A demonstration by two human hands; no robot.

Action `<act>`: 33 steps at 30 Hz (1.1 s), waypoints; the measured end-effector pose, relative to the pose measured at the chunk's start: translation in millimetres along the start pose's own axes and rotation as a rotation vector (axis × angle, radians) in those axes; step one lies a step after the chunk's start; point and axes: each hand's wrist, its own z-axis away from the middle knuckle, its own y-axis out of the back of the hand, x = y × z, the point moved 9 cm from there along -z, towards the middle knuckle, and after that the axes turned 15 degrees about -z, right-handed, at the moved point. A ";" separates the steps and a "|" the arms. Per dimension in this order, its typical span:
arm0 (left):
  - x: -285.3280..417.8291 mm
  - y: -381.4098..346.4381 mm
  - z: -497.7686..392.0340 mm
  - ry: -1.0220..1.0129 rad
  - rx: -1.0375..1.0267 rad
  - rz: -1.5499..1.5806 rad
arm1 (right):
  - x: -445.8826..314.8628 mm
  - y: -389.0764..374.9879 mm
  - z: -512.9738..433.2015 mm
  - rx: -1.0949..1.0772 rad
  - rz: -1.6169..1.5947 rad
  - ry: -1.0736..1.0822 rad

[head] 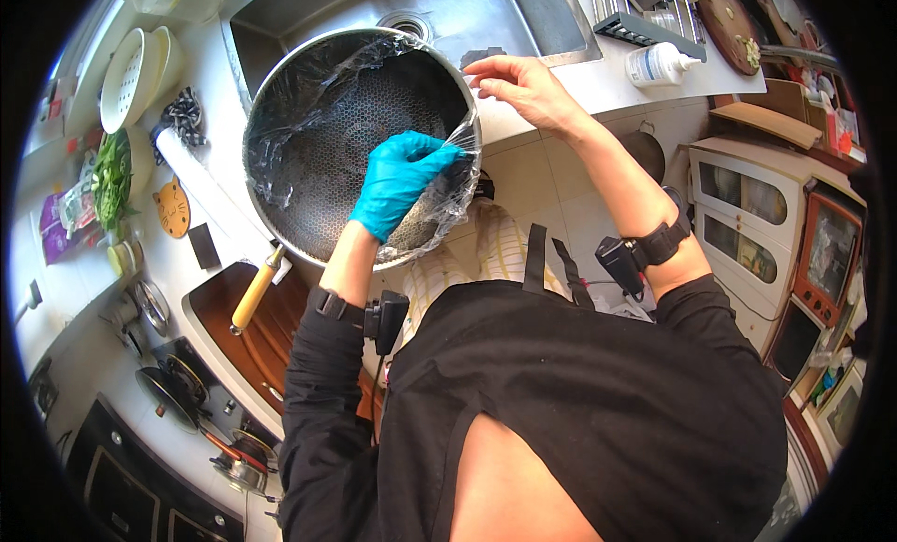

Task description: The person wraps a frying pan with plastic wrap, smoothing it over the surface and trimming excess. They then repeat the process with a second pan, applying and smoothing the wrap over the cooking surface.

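A large round wok [336, 132] with a honeycomb-patterned inside and a wooden handle [256, 290] lies at the counter's edge, partly over the sink. Clear plastic wrap [448, 198] clings to its rim and wrinkles across parts of its opening. My left hand [405, 181], in a teal glove, is over the wok and pinches the wrap between thumb and fingers near the right rim. My bare right hand [522, 90] is just beyond the upper right rim, fingers spread and slightly curled, with nothing seen in it.
The steel sink [490, 16] lies behind the wok. A white squeeze bottle [659, 64] and a dark rack [648, 36] stand at the right. On the left are a white roll [203, 184], a cat-shaped board [172, 207], leafy greens [111, 177] and white colanders [129, 79].
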 end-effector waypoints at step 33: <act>-22.4 11.8 184.8 -0.568 0.726 -0.913 | -3.8 -161.1 112.9 -0.810 0.985 0.644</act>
